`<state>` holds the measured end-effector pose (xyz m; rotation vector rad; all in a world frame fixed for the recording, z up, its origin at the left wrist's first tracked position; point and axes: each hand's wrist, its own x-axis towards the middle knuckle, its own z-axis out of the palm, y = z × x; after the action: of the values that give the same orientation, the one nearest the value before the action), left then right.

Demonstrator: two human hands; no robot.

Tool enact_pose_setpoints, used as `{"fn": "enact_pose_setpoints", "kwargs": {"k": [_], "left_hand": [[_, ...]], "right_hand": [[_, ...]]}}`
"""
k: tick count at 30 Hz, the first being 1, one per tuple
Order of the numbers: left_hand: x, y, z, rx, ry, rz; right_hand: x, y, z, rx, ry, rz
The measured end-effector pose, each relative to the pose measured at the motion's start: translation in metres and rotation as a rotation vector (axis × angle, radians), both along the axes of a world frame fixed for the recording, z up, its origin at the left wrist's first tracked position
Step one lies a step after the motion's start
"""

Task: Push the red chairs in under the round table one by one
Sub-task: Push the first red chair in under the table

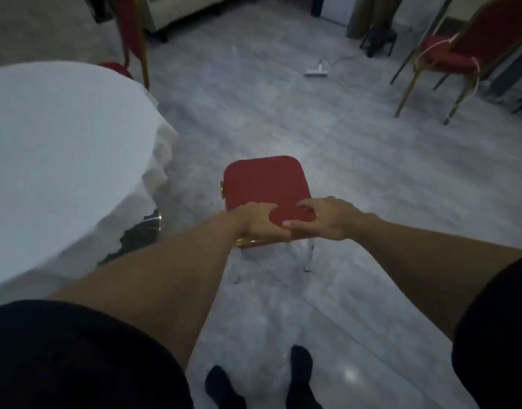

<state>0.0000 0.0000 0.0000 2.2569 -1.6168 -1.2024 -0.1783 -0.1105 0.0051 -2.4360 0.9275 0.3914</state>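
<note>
Head cam looks straight down at a red chair (265, 184) standing on the grey floor (312, 137), seen from behind its back. Both hands sit side by side on the top of the chair's backrest, almost touching each other. The left hand (261, 222) is wrapped over the top edge, fingers (264, 205) curled forward onto the red padding and pressed together. The right hand (330, 218) does the same from the other side, with its fingers (305, 207) slightly spread over the front and the thumb along the near edge. So both are clamped on the backrest, which I'd say is the obvious handle for steering the chair without bending down to the seat.

The chair isn't under anything yet. The round worktop (56, 149), covered in a white cloth that hangs down in folds, is off to the left, and the chair stands beside it with open floor between them, its seat pointing away from the person and not at the worktop. My guess is it needs turning left before it can be pushed in.

Another red chair (130, 28) stands at the far side of the worktop, close against the cloth, and a third red chair with a gold frame (448, 56) is well apart at the upper right. A white power strip (316, 72) with a cable lies on the floor further out.

No brands, labels or writing readable anywhere; the footage is dim and a bit blurry.
</note>
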Motion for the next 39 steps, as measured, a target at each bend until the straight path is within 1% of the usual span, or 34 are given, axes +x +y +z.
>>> {"fn": "enact_pose_setpoints", "kwargs": {"k": [2, 4, 7, 9, 13, 15, 17, 21, 28, 30, 33, 37, 39], "left_hand": [[-0.019, -0.011, -0.008, 0.055, 0.033, -0.045], [-0.035, -0.017, -0.021, 0.103, -0.024, -0.101], [-0.046, -0.031, -0.034, 0.056, -0.092, -0.089], [-0.048, -0.032, -0.037, 0.071, -0.112, -0.095], [-0.051, -0.03, -0.033, 0.053, -0.15, -0.137], [-0.053, -0.029, -0.032, 0.031, -0.171, -0.125], [-0.055, -0.03, -0.033, 0.025, -0.178, -0.107], [-0.056, -0.035, -0.033, 0.024, -0.164, -0.067], [-0.049, -0.048, -0.037, 0.025, -0.166, 0.081], [-0.05, -0.051, -0.038, 0.018, -0.159, 0.134], [-0.055, -0.053, -0.04, 0.034, -0.157, 0.214], [-0.064, -0.062, -0.043, 0.045, -0.157, 0.386], [-0.074, -0.07, -0.043, 0.047, -0.141, 0.495]], "right_hand": [[-0.015, -0.01, -0.007, -0.026, 0.042, 0.069], [-0.025, -0.016, -0.02, -0.066, 0.053, 0.126], [-0.028, -0.034, -0.031, -0.075, 0.031, 0.217], [-0.028, -0.042, -0.032, -0.056, 0.052, 0.264], [-0.032, -0.055, -0.038, -0.038, 0.049, 0.345], [-0.032, -0.057, -0.042, -0.034, 0.033, 0.387], [-0.031, -0.061, -0.044, -0.021, 0.008, 0.411], [-0.026, -0.072, -0.046, -0.026, 0.026, 0.455], [0.0, -0.106, -0.046, -0.088, 0.023, 0.588], [0.008, -0.117, -0.049, -0.118, 0.023, 0.653], [0.018, -0.13, -0.052, -0.106, 0.017, 0.747], [0.039, -0.154, -0.053, -0.079, -0.013, 0.867], [0.049, -0.167, -0.05, -0.072, -0.008, 0.967]]}}
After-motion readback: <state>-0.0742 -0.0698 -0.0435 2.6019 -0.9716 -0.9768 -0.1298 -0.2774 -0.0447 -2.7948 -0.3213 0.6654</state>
